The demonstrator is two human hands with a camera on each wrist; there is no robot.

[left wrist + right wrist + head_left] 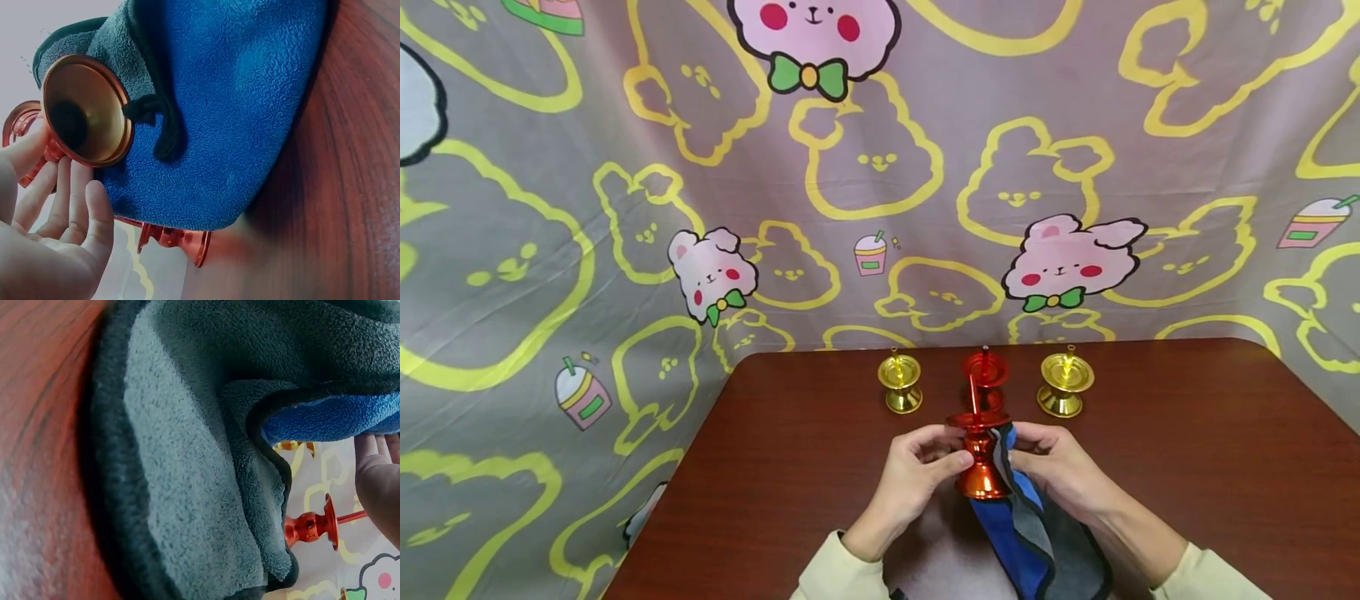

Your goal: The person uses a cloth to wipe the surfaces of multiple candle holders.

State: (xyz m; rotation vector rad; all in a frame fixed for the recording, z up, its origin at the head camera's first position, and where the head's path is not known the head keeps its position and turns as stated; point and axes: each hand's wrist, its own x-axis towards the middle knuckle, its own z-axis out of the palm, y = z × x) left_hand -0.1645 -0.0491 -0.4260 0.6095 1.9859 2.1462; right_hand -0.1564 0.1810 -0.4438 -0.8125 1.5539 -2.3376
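Note:
A shiny red metal candle holder (982, 479) with a flared base, a shallow dish and an upright spike is raised in front of me. My left hand (913, 473) holds its stem from the left. The hollow underside of its base (87, 112) faces the left wrist camera. A blue and grey cloth with dark edging (1026, 533) hangs down from my right hand (1056, 462). That hand pinches the cloth against the holder's right side. In the right wrist view the grey face of the cloth (187, 456) covers much of the scene, and only part of the right hand (381, 481) shows.
Behind stand a second red holder (987, 367), a gold holder on the left (900, 383) and another gold one on the right (1066, 385). They are near the far edge of the brown wooden table (775, 467). A patterned curtain (925, 208) hangs beyond.

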